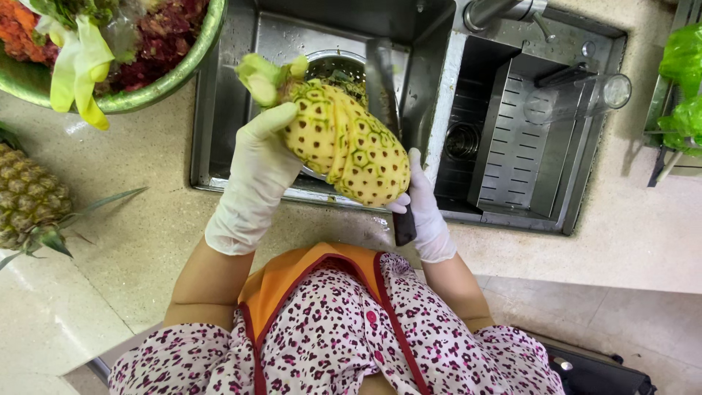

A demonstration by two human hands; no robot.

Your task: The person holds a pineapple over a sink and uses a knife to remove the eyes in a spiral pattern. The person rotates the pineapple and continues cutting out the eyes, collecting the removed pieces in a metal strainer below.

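Note:
A peeled yellow pineapple point(344, 143) with green eye marks and a trimmed crown stub hangs over the steel sink point(241, 88). My left hand point(256, 175), in a white glove, grips it from the left near the crown end. My right hand point(424, 212), also gloved, holds a large knife point(384, 88) by its dark handle; the blade points away from me, lying along the right side of the fruit. The handle's end shows below my fingers.
A green bowl point(186, 69) of peelings and scraps with a yellow glove on it sits at the upper left. A whole unpeeled pineapple point(29, 201) lies on the counter at left. A drain rack point(512, 139), a glass point(578, 99) and green bags point(684, 88) are at right.

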